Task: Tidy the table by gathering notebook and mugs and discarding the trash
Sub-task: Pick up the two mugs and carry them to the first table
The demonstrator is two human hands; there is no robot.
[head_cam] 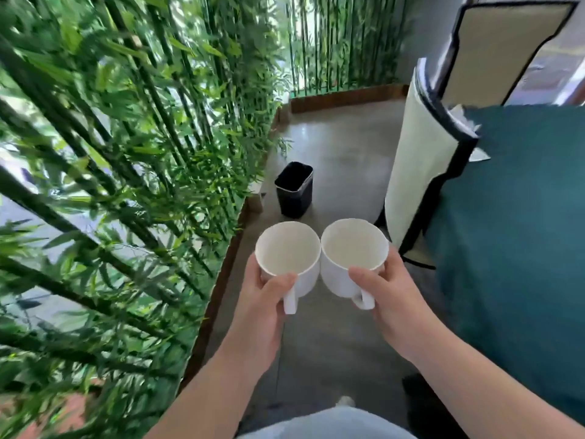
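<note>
Bamboo (pixel 110 153), a folding screen (pixel 418 160) and teal cloth (pixel 512 232) around a grey floor (pixel 342 147).

Left of the fingers (pixel 278 282) stands dense green bamboo, bordered by a brown wooden edging (pixel 221 296) along the floor. Beyond the fingers the bare floor runs to more bamboo at the far wall. Right of them stands the cream, black-edged screen, with the teal cloth just beside it.
</note>
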